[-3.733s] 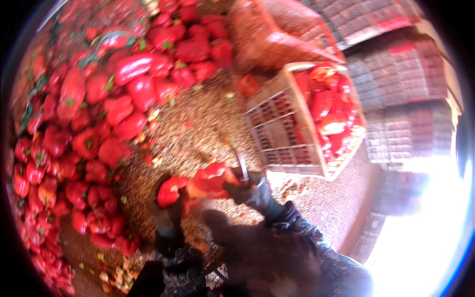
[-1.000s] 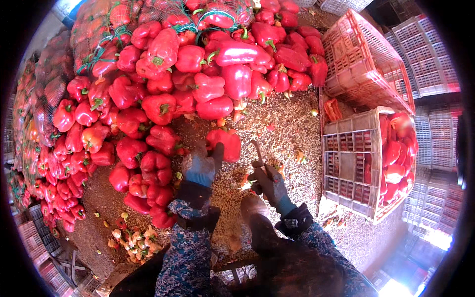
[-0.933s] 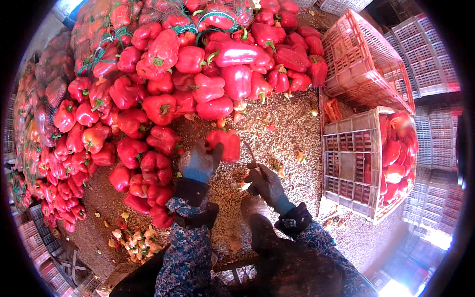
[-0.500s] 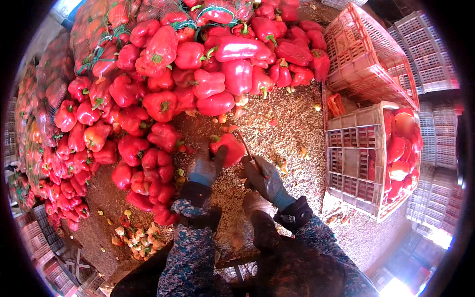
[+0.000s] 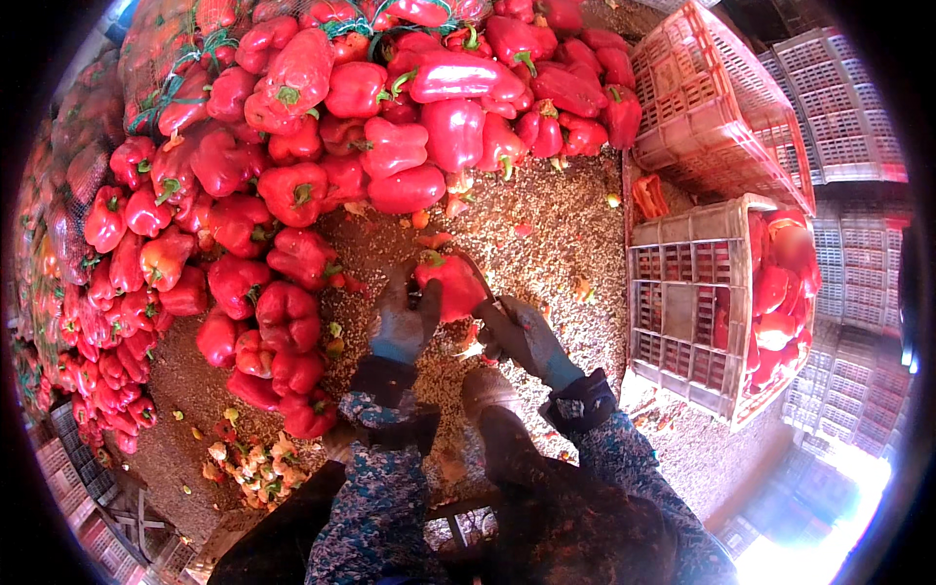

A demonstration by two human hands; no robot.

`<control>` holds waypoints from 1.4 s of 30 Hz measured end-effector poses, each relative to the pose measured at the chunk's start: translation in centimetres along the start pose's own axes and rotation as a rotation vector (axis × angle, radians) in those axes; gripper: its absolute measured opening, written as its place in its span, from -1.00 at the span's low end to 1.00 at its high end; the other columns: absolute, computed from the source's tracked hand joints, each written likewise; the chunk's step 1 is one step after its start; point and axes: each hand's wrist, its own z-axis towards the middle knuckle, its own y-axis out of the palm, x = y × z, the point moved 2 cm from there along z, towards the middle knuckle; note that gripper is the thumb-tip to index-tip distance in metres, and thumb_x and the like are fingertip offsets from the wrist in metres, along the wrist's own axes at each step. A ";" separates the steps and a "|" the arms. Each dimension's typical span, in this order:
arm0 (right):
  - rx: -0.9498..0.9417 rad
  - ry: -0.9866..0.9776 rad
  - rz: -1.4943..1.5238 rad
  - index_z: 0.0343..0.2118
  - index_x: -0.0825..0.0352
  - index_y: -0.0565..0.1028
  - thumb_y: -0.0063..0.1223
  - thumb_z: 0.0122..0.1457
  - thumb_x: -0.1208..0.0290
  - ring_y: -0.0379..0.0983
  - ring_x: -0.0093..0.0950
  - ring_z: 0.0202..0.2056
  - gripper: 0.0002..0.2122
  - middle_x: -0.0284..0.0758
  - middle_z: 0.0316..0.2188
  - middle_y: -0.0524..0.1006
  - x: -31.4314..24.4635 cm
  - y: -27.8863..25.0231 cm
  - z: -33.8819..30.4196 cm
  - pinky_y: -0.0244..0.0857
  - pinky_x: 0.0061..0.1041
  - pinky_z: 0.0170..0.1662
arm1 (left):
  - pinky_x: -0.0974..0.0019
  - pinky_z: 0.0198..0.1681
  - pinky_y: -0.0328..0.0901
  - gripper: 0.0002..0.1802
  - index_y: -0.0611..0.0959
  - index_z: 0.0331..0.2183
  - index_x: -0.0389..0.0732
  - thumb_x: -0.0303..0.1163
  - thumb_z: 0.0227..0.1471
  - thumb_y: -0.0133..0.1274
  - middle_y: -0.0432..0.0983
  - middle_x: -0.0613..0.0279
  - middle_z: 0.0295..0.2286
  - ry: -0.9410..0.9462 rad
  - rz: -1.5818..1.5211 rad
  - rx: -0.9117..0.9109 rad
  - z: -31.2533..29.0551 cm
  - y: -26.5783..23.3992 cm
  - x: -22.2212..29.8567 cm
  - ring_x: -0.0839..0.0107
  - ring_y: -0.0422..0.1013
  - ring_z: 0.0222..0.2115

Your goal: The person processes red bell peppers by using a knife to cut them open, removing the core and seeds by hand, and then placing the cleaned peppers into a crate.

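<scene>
Gloved in grey and blue, my left hand [image 5: 402, 317] grips a red bell pepper [image 5: 456, 291] above the seed-strewn floor. The pepper's green stem end faces up and left. My right hand [image 5: 522, 336], in a matching glove, is closed around a knife whose thin blade [image 5: 472, 263] lies along the pepper's upper right side. How deep the blade sits cannot be seen, and the handle is hidden in the fist. Just beyond both hands rises a large heap of whole red bell peppers [image 5: 292, 195].
To the right, a pale crate [image 5: 687, 302] tipped on its side holds red pepper pieces [image 5: 777, 292]. Behind it leans a reddish crate [image 5: 682, 107]. Filled mesh sacks [image 5: 83, 185] line the far left. Cut-off cores [image 5: 255, 466] lie in a small pile at lower left.
The knife and my right hand have come closer to the pepper, the blade now along its edge. The whole view has shifted slightly, with the heap and crates appearing farther left.
</scene>
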 end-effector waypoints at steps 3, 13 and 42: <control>0.006 -0.035 -0.012 -0.20 0.36 0.48 0.07 0.27 0.09 0.48 -0.60 -0.53 -0.65 -0.37 -0.51 0.51 0.5 -0.1 0.3 0.34 -0.59 -0.49 | 0.31 -0.22 0.43 -0.51 0.48 0.03 -0.35 -0.28 0.16 0.14 0.57 0.09 -0.25 -0.114 -0.218 -0.013 -0.1 1.4 -0.9 0.43 0.49 -0.27; 0.079 -0.297 -0.469 -0.03 0.33 0.40 -0.03 0.31 0.22 0.53 -0.45 -0.52 -0.70 -0.25 -0.52 0.55 -0.4 1.8 -1.5 0.35 -0.41 -0.43 | 0.29 -0.27 0.43 -0.46 0.50 0.02 -0.36 -0.30 0.07 0.23 0.57 0.09 -0.27 -0.177 -0.427 0.070 -1.1 2.1 0.2 0.39 0.49 -0.29; 0.104 -0.126 -0.898 -0.09 0.24 0.48 -0.01 0.27 0.14 0.54 -0.15 -0.42 -0.71 -0.06 -0.34 0.52 7.0 2.2 -0.7 0.41 -0.19 -0.39 | 0.20 -0.22 0.47 -0.69 0.53 -0.12 -0.25 -0.23 0.21 0.03 0.52 0.15 -0.29 -0.405 -1.297 0.019 1.5 6.8 -11.3 0.27 0.46 -0.31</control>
